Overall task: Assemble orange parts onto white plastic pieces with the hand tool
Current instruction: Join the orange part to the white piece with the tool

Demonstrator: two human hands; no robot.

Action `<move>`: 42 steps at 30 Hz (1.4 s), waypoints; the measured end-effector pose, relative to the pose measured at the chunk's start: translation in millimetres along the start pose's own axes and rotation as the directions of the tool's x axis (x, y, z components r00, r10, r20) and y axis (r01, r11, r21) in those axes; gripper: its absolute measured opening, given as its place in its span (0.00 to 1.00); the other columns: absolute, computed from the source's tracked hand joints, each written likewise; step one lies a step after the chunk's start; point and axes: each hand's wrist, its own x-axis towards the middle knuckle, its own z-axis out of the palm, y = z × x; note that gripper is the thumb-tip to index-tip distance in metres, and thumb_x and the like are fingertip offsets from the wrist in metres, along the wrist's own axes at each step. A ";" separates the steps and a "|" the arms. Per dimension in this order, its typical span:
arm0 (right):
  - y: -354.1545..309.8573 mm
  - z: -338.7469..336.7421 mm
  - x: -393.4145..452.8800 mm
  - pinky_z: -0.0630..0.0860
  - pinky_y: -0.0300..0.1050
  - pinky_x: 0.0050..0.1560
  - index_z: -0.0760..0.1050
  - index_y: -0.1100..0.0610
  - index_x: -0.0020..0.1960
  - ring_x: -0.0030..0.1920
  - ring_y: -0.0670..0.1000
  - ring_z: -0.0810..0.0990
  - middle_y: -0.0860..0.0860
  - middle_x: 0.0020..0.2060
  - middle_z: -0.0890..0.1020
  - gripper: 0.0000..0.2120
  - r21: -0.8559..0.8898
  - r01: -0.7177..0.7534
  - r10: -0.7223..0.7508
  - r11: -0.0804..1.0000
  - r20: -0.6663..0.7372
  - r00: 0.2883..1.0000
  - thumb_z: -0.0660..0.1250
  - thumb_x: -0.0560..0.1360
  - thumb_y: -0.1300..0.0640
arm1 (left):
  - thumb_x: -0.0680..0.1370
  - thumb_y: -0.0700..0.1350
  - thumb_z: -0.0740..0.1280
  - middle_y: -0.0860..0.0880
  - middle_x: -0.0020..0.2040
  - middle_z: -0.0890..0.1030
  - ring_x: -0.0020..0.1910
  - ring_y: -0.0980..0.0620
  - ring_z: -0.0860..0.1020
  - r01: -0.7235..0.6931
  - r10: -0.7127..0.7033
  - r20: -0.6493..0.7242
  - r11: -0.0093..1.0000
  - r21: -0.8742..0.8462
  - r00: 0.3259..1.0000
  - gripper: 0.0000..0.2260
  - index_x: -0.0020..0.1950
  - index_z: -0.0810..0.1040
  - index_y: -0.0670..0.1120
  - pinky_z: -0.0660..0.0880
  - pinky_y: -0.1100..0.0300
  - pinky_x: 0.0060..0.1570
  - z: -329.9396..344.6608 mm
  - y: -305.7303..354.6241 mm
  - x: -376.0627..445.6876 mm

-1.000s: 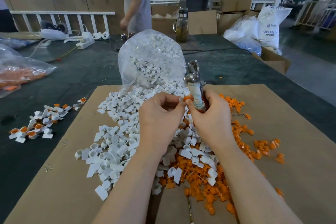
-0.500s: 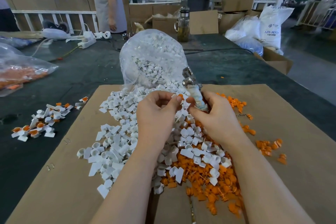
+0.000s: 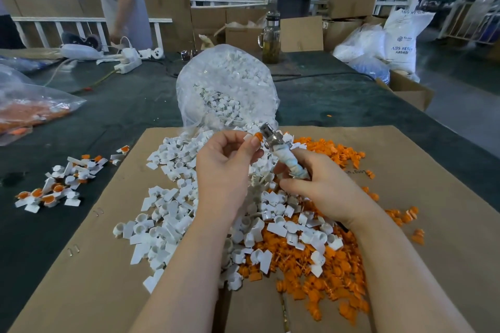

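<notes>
Holding one tool [image 3: 286, 159] (two hands).

A dark green worktop [image 3: 130, 105] fills the middle of the frame, with a flattened sheet of brown cardboard [image 3: 433, 197] spread over its near part. At the upper centre stands a glass jar [image 3: 270, 40] with a metal lid, holding a yellowish liquid. To the upper left lie a white power strip [image 3: 127, 60] and a white handheld device [image 3: 78, 51] with trailing cables. Behind them a person in a grey shirt [image 3: 123, 0] stands by a white railing [image 3: 89, 21]. At the upper right, a white sack [image 3: 403, 40] printed "ABS RESIN" leans among clear plastic bags [image 3: 359, 43] and open cardboard boxes [image 3: 411, 92].
</notes>
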 end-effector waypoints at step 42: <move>9.5 6.6 2.0 0.72 0.47 0.37 0.71 0.48 0.53 0.42 0.50 0.75 0.47 0.42 0.78 0.10 -0.527 -0.063 -0.096 0.848 -0.269 0.958 0.65 0.74 0.59 | 0.85 0.38 0.56 0.45 0.50 0.83 0.41 0.55 0.84 -0.123 -0.578 -0.390 0.445 -0.887 0.717 0.14 0.68 0.73 0.39 0.82 0.63 0.41 -93.7 10.4 37.2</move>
